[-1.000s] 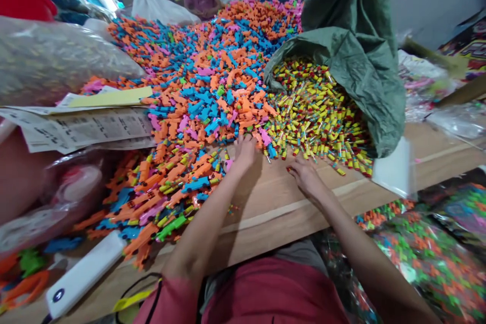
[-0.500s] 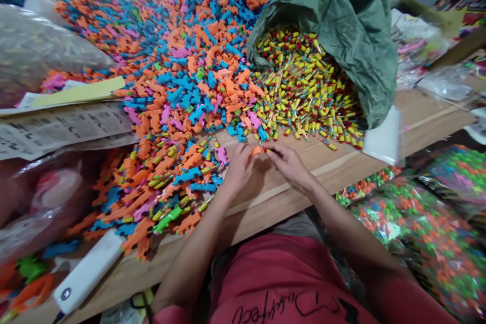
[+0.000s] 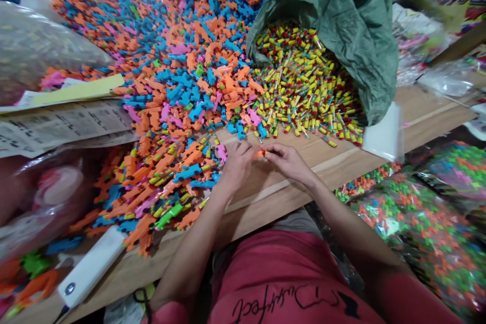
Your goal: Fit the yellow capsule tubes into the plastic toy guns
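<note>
1. We have a small orange plastic piece (image 3: 261, 152) between our hands, just above the wooden table (image 3: 304, 177). Its long axis lies roughly sideways, with a red end pointing to our right.
2. Our right hand (image 3: 288, 162) pinches it between the fingertips. Our left hand (image 3: 237, 166) is curled, its fingers just beside the piece; we cannot tell if they touch.
3. A second ago our hands were well apart with the fingers spread; now they are close together.
4. To our left lies a heap of orange, blue and pink plastic pieces (image 3: 197, 61). Ahead, yellow-and-red cylinders (image 3: 304, 86) spill from a green woven sack (image 3: 341, 25) — right up against the heap.
</note>
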The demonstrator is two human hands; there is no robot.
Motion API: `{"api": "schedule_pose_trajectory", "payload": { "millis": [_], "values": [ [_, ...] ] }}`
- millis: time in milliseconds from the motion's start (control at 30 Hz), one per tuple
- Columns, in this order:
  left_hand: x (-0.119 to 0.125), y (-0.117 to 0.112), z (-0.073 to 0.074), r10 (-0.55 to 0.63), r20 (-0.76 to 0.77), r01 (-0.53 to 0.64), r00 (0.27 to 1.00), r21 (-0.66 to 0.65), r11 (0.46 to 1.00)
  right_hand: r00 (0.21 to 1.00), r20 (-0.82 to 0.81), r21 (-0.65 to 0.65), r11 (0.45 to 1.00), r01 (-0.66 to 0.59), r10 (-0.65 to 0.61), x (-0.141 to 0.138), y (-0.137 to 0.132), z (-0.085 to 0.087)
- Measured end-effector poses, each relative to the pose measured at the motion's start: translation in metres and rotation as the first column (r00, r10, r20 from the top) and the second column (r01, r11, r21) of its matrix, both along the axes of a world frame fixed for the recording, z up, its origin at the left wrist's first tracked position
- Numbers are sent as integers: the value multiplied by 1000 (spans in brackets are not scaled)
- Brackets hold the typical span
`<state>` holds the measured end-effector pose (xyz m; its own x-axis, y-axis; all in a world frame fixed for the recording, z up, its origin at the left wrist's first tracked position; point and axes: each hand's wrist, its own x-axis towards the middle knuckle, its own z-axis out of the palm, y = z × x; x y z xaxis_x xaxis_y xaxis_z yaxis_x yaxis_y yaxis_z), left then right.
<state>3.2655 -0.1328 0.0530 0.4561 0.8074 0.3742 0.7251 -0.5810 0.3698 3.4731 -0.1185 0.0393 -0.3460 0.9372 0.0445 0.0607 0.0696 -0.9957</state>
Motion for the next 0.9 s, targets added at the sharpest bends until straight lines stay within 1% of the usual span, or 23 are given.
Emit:
{"api": "schedule_pose_trajectory", "payload": {
  "millis": [100,200,267,333,400,433,467,500,533,567,600,633,667,700,733,767,833,867,900],
  "values": [
    [1,-4,2,-23,-92,27,996,45,999,997,79,13,1000,-8,7,1,0,2],
    [6,-8,1,-13,-164,17,986,24,1000,979,202,96,995,-10,-10,0,-2,1],
    [6,-10,1,-8,-176,9,984,8,1000,972,233,135,991,-22,-10,-4,-5,1],
    [-2,-12,7,-15,-172,13,985,-8,1000,978,206,132,989,-62,34,-8,-7,2],
    [-25,-15,21,16,-152,-18,988,-14,1000,985,158,127,988,-92,72,-8,-3,3],
    [-42,-18,31,68,-139,-70,988,-7,998,987,147,134,987,-90,70,-5,1,3],
    [-61,-21,43,158,-128,-157,979,15,987,988,148,152,986,-72,49,-1,7,2],
    [-82,-24,57,278,-115,-273,954,54,960,987,160,181,983,-40,11,6,14,1],
    [-102,-27,70,412,-112,-402,904,100,910,982,183,219,976,-4,-37,14,23,-2],
    [-119,-28,82,534,-106,-518,839,146,843,972,218,267,963,29,-90,22,32,-6],
    [-131,-28,92,617,-89,-598,782,172,783,955,261,320,946,51,-140,30,41,-10],
    [-137,-25,98,663,-61,-646,746,177,742,936,305,372,927,55,-178,36,50,-16],
    [-136,-20,100,670,-26,-659,741,159,735,916,349,415,909,38,-198,40,58,-21],
    [-129,-11,97,643,9,-640,766,117,760,898,391,449,893,2,-199,43,65,-27],
    [-117,0,89,592,46,-594,805,68,802,882,433,475,879,-47,-187,44,70,-32],
    [-102,13,77,523,53,-524,851,9,852,866,469,497,862,-99,-171,43,73,-37],
    [-71,43,46,347,23,-342,938,-125,931,839,521,531,829,-176,-156,39,75,-46],
    [-57,57,29,279,-21,-279,960,-153,948,828,538,544,815,-198,-158,38,74,-49],
    [-46,70,14,240,-77,-250,968,-163,955,817,554,552,806,-215,-161,37,72,-53]
  ]
}}
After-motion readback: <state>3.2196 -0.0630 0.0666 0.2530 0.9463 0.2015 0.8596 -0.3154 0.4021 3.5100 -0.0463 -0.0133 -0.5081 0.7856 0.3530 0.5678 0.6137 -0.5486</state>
